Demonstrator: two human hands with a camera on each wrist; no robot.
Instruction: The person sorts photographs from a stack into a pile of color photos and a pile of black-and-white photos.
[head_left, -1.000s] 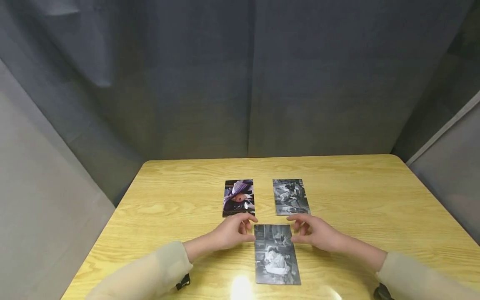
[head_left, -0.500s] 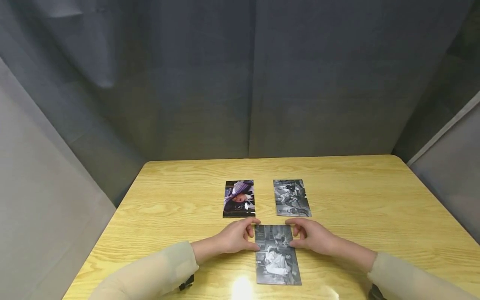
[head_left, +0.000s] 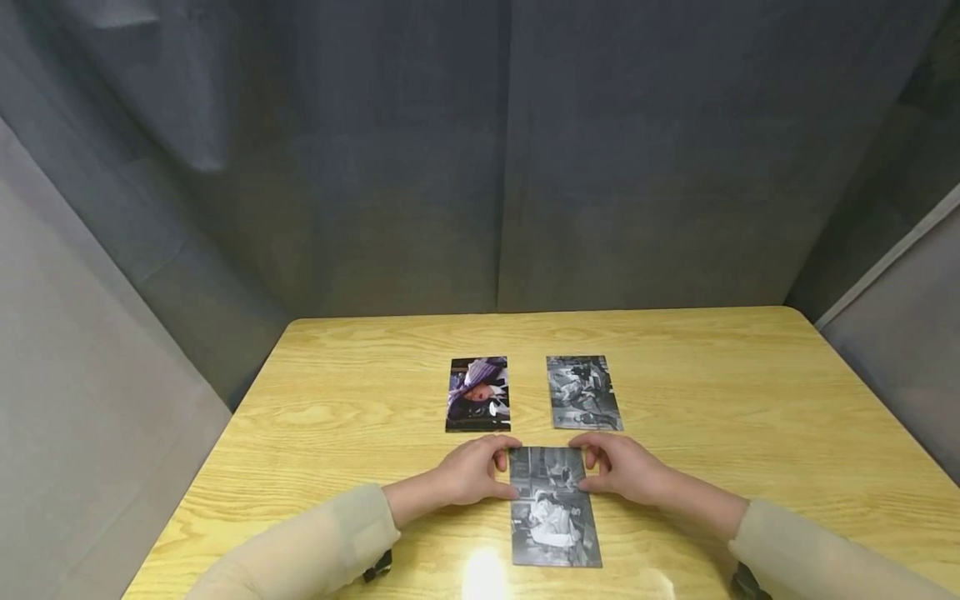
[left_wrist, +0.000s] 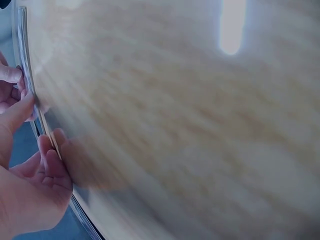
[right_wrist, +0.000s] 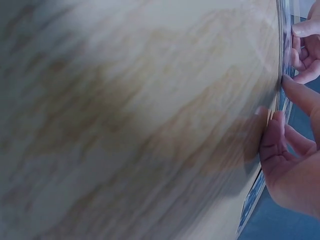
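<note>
The left hand [head_left: 471,472] sits at the left edge of a gray photo [head_left: 553,517] that lies flat on the bench [head_left: 750,417]. Its fingers are curled, and the fingertips and thumb pinch the far left corner of the photo. The right hand [head_left: 618,468] does the same on the other side. Its curled fingers and thumb pinch the far right corner. Both hands rest low on the wood, one on each side of the photo.

In the left wrist view, the fingers [left_wrist: 47,155] of the left hand press against a thin edge. In the right wrist view, the fingers [right_wrist: 272,135] of the right hand touch a thin edge too. Both of these views are blurry.

The gray photo is near the front of the bench, in the middle. A bright spot of light shines on the wood just in front of it.

Farther back lie two more photos, side by side and a little apart. The purple photo [head_left: 478,393] is on the left. Another gray photo [head_left: 582,392] is on the right. Both lie flat, just past the hands.

Light sleeves [head_left: 315,550] cover both arms. Gray cloth walls [head_left: 480,167] stand behind the bench.
</note>
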